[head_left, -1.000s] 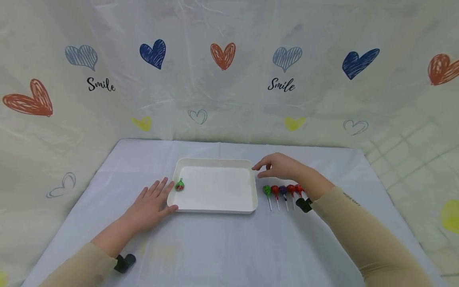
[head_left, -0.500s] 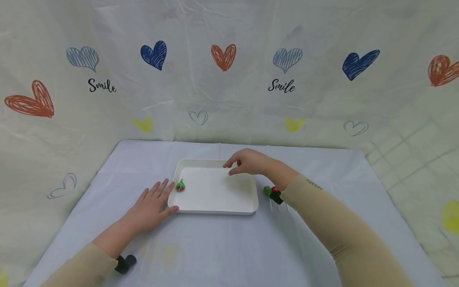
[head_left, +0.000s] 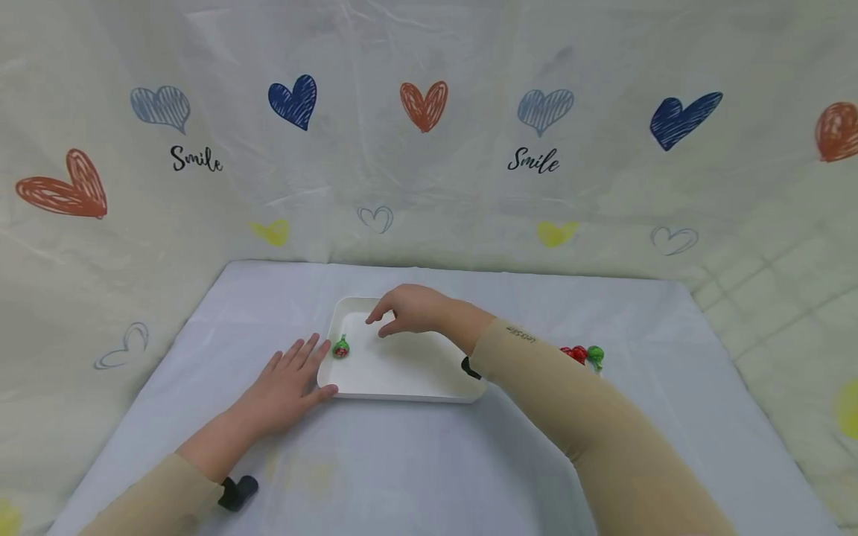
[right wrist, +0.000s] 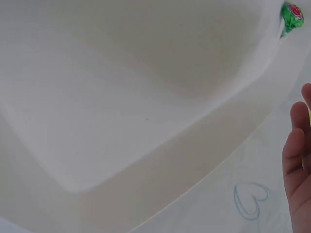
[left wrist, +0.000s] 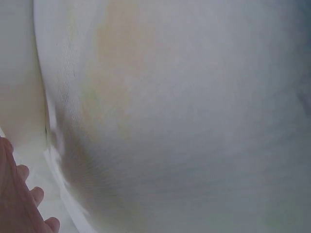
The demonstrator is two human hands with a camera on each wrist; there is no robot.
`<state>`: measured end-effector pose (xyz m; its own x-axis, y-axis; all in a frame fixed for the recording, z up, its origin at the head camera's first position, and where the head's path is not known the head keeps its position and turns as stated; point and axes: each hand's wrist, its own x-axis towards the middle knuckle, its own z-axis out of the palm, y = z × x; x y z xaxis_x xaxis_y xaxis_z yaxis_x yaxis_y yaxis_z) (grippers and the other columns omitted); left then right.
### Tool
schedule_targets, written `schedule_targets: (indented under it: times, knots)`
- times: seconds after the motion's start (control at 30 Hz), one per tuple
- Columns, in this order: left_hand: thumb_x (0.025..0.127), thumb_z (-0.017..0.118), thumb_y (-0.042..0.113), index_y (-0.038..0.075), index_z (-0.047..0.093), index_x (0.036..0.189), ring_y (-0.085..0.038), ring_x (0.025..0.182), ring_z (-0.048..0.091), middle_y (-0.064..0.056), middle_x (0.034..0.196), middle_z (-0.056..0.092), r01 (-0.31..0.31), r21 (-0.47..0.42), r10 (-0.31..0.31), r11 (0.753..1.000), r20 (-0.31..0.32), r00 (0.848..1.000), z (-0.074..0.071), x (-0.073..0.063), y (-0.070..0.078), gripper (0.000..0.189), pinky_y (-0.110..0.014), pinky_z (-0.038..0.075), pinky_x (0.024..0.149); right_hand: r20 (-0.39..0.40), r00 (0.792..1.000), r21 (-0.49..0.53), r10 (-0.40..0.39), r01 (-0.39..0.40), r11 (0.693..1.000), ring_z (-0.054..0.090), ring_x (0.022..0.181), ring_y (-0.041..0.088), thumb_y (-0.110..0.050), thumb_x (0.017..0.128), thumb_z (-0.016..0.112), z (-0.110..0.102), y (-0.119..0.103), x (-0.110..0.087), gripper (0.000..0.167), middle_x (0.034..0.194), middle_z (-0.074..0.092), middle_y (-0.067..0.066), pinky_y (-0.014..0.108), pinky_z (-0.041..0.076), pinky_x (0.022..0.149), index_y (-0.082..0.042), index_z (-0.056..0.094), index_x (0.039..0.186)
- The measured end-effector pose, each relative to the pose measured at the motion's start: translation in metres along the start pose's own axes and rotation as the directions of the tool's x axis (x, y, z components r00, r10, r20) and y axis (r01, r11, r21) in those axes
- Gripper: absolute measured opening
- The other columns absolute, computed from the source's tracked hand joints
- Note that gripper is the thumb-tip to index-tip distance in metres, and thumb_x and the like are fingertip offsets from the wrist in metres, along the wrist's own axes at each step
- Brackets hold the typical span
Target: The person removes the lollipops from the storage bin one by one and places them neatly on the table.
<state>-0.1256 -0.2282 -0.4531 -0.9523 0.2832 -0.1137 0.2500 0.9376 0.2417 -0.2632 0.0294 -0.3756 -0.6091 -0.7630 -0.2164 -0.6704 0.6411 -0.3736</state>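
Observation:
A white rectangular tray (head_left: pixel 409 378) lies on the table, with one green-and-red wrapped lollipop (head_left: pixel 340 347) near its left side. My left hand (head_left: pixel 284 391) rests at the tray's left rim, fingers spread and straight. Over the back of the tray hovers my right hand (head_left: pixel 415 309), thumb and forefinger apart and nothing between them. The right wrist view shows the lollipop (right wrist: pixel 293 17) at the upper corner and my right fingers (right wrist: pixel 294 155) at the edge, well apart from it. In the left wrist view, only part of my left hand (left wrist: pixel 19 194) shows beside the tray.
Right of the tray, a green lollipop (head_left: pixel 595 356) and red lollipops (head_left: pixel 576 353) show past my right sleeve (head_left: pixel 550 387), which hides the others in their row. A white cloth (head_left: pixel 402 461) covers the table. Behind it hangs a sheet (head_left: pixel 469 186) printed with hearts.
My right hand has moved left, from beside the tray's right edge to over its middle. The right sleeve now covers most of the lollipop row. My left hand has stayed put.

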Motion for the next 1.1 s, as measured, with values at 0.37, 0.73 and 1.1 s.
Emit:
schedule_targets:
  times: [0.37, 0.73, 1.1]
  knots:
    - [0.094, 0.045, 0.069, 0.014, 0.018, 0.160, -0.039, 0.150, 0.012, -0.013, 0.165, 0.012, -0.026, -0.007, 0.025, 1.000, -0.007, 1.000, -0.004, -0.003, 0.001, 0.090, -0.064, 0.011, 0.117, 0.075, 0.997, -0.108, 0.013, -0.005, 0.994, 0.053, 0.127, 0.007, -0.033, 0.091, 0.073, 0.019, -0.020, 0.032, 0.040, 0.129, 0.064, -0.016, 0.028, 0.039, 0.109, -0.032, 0.067, 0.131]
    - [0.093, 0.043, 0.072, 0.013, 0.018, 0.160, -0.039, 0.150, 0.011, -0.012, 0.166, 0.012, -0.025, -0.012, 0.025, 1.000, -0.008, 1.000, -0.004, -0.002, 0.001, 0.093, -0.064, 0.010, 0.117, 0.097, 0.994, -0.192, -0.054, 0.072, 0.979, 0.057, 0.122, 0.008, -0.036, 0.093, 0.070, 0.039, -0.028, 0.051, 0.038, 0.127, 0.065, -0.017, 0.026, 0.041, 0.106, -0.032, 0.067, 0.131]
    - [0.094, 0.043, 0.071, 0.013, 0.019, 0.160, -0.039, 0.150, 0.012, -0.013, 0.165, 0.013, -0.042, -0.025, 0.041, 0.999, -0.032, 0.999, -0.004, -0.003, 0.002, 0.091, -0.064, 0.010, 0.116, 0.101, 0.992, -0.200, -0.082, 0.101, 0.975, 0.057, 0.120, 0.008, -0.032, 0.094, 0.070, 0.041, -0.034, 0.054, 0.038, 0.126, 0.065, -0.016, 0.025, 0.040, 0.106, -0.028, 0.066, 0.131]
